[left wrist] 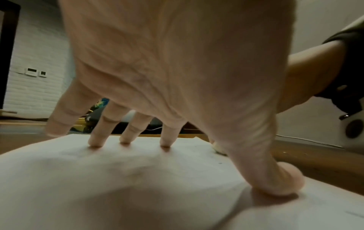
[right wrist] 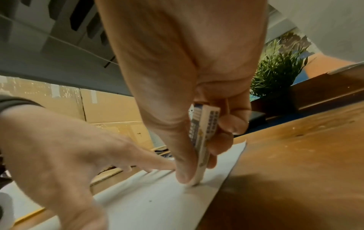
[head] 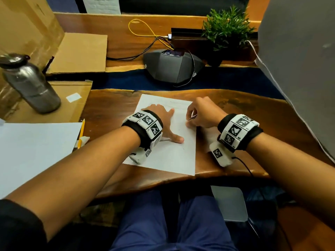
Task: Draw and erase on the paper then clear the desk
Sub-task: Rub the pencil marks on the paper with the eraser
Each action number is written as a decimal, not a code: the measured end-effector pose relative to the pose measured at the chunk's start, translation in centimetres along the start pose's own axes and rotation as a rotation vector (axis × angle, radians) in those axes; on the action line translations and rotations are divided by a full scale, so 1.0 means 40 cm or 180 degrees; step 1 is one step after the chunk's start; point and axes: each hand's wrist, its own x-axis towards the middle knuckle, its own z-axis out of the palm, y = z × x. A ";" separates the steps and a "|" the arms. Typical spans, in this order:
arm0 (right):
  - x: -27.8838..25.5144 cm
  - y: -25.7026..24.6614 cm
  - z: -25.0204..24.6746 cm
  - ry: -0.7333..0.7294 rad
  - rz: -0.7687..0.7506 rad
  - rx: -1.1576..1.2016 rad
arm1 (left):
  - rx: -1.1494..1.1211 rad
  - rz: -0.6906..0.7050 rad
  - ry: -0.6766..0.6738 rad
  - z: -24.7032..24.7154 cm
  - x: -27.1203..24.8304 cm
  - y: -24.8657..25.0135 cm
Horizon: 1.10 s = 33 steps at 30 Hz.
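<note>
A white sheet of paper (head: 168,156) (left wrist: 118,186) (right wrist: 157,202) lies on the wooden desk (head: 244,113) in front of me. My left hand (head: 168,124) (left wrist: 177,77) (right wrist: 59,147) lies flat on its left half, fingers spread, fingertips and thumb pressing it down. My right hand (head: 204,113) (right wrist: 185,163) is at the sheet's right edge. It pinches a white eraser in a blue-printed sleeve (right wrist: 204,137) (head: 192,116) between thumb and fingers, with the eraser's tip on the paper. Faint grey marks show on the sheet near that tip.
A yellow pencil (head: 82,131) lies beside a stack of white sheets (head: 36,151) at the left. A metal bottle (head: 30,84) stands on cardboard (head: 72,51). A conference phone (head: 172,67) with cables and a plant (head: 226,28) sit behind. A grey panel (head: 299,69) rises at the right.
</note>
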 end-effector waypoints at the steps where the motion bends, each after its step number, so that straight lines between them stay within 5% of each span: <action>1: -0.003 0.004 0.000 -0.0025 0.0038 -0.0012 | 0.0036 0.0047 0.0063 -0.001 -0.004 -0.001; 7: 0.004 0.050 -0.033 0.0245 0.0455 0.0291 | 0.0135 0.0391 0.0205 -0.007 -0.041 0.018; 16: 0.041 0.019 -0.028 0.0385 0.0157 0.0087 | -0.0860 0.0661 0.0427 0.000 -0.016 0.017; 22: 0.019 0.066 -0.022 0.0260 0.0034 0.0274 | -0.1476 0.0628 0.0146 0.014 -0.002 -0.002; 27: 0.018 0.081 -0.016 0.0132 -0.0035 0.0364 | -0.1025 0.0771 -0.0442 0.005 -0.001 0.017; 33: 0.017 0.076 -0.009 0.0292 -0.0125 0.0464 | -0.0707 0.0810 -0.0594 0.011 0.028 0.013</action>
